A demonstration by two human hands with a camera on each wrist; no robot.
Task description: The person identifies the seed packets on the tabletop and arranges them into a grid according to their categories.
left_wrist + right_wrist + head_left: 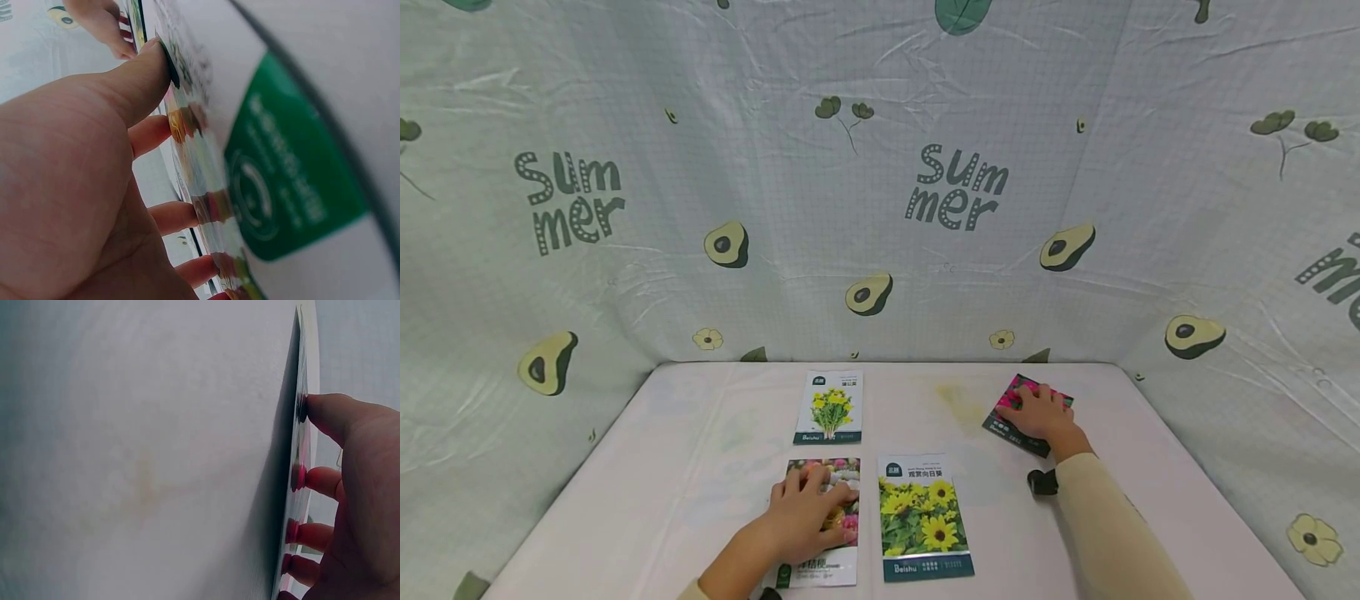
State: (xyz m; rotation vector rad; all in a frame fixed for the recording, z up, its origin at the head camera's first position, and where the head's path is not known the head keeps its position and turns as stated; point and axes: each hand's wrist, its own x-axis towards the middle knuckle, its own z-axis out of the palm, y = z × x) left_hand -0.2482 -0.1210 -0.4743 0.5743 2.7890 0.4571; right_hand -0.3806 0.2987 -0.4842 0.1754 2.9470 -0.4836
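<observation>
My left hand [801,518] lies over a seed packet with mixed pink, white and yellow flowers [850,533] at the near middle of the table. In the left wrist view, its spread fingertips and thumb touch the printed face of that packet. Farther back on the right, my right hand [1039,414] rests on a tilted seed packet with pink flowers and a dark lower band [1011,429]. The right wrist view has the fingertips pressing on this packet's face, one edge of it standing over a shadow on the table. Each hand hides part of its packet.
A yellow sunflower seed packet [925,517] lies right of the left hand. Behind the left hand is a white packet with a bunch of yellow flowers [830,408]. The pale table [700,475] meets a printed curtain [790,192] at the back and sides.
</observation>
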